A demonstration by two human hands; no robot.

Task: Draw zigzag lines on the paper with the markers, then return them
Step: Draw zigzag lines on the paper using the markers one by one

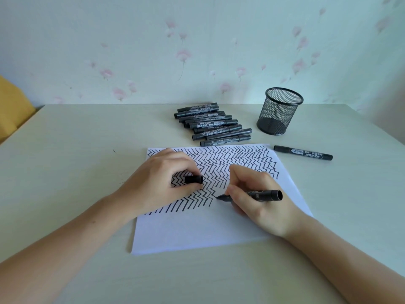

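**Zigzag sheet, markers, cap: handling and grip**

Paper: near centre of table; thin, light, apt to slide, best pinned flat. Zigzags fill its far part.

Spare markers: row beyond the paper; one more to the right. Light, stiff, smooth.

Marker: right hand pinches the barrel near the tip, which meets the paper.

Cap: small; left hand curls round it, resting on the sheet.

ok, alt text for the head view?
The right hand draws black zigzags on white paper with an uncapped black marker; the left hand holds its black cap. Behind: a marker pile, a black mesh cup.
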